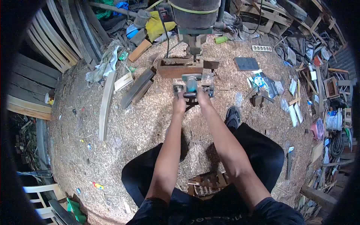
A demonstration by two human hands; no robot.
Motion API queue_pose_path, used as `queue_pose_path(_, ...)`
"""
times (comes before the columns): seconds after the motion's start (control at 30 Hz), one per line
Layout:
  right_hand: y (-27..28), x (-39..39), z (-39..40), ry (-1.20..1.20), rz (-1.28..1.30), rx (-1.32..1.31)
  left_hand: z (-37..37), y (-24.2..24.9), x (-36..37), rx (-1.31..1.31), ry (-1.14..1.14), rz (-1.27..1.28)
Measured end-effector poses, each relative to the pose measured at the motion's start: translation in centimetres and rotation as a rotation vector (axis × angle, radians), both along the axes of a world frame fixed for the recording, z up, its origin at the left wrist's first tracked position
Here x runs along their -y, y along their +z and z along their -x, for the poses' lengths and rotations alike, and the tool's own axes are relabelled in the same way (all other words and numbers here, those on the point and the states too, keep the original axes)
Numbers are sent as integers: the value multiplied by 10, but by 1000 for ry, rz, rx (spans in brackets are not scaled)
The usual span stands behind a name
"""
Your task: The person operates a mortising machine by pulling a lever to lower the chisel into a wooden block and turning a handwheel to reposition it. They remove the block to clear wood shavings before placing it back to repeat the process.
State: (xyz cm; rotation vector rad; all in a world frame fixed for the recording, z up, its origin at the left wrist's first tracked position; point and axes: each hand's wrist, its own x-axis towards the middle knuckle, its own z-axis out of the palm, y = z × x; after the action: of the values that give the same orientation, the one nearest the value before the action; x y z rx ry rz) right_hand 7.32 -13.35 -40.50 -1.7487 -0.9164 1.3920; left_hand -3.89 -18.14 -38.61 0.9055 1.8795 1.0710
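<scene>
A green and grey machine [194, 45] with a large motor housing [195, 17] stands at the top centre. Below its head a reddish-brown wooden block [180, 70] is set crosswise. Both arms stretch forward to the machine's lower part. My left hand [179, 100] is closed round a part on the left side of the green base [191, 85]. On the right side, my right hand [203, 98] rests against the machine near a dark handwheel [191, 95]; its fingers are mostly hidden.
Dark timber pieces [138, 88] and a long pale board [107, 107] lie to the left. A black slab [246, 63], a power strip [261, 48] and plastic scraps [264, 82] are on the right. Wood shavings [150, 123] cover the floor.
</scene>
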Motion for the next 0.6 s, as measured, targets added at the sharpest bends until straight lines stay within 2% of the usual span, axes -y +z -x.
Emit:
queue_pose_path(0.03,6,0,2,-18,-10,-19,-7,-9,-16,30,149,22)
queue_pose_path(0.1,17,7,3,-58,-14,-57,-3,-18,-29,52,112,146)
queue_pose_path(0.2,-3,8,8,-250,-69,-284,-11,-22,-27,-81,109,-218)
queue_pose_path(0.27,-7,11,8,-368,6,-393,-26,-9,-29,-328,120,-279)
queue_pose_path(0.3,-21,7,8,-392,75,-556,-32,1,-29,-451,130,-309)
queue_pose_path(0.37,-59,3,6,-305,-41,-396,-31,13,-22,-345,84,-155)
queue_pose_path(0.4,-28,12,0,-289,-80,-359,-28,20,-24,-254,85,-113)
queue_pose_path(0.43,-20,10,-7,-201,-172,-156,-24,27,-27,-164,86,-72)
queue_pose_path(0.47,-15,1,-18,-114,-274,48,-8,2,-37,-49,80,-174)
queue_pose_path(0.5,-10,-7,-27,-30,-373,257,4,8,-45,112,190,-186)
queue_pose_path(0.53,-5,-18,-29,-24,-431,185,16,15,-53,270,312,-210)
queue_pose_path(0.6,5,-51,-28,-13,-547,39,40,31,-73,120,394,-250)
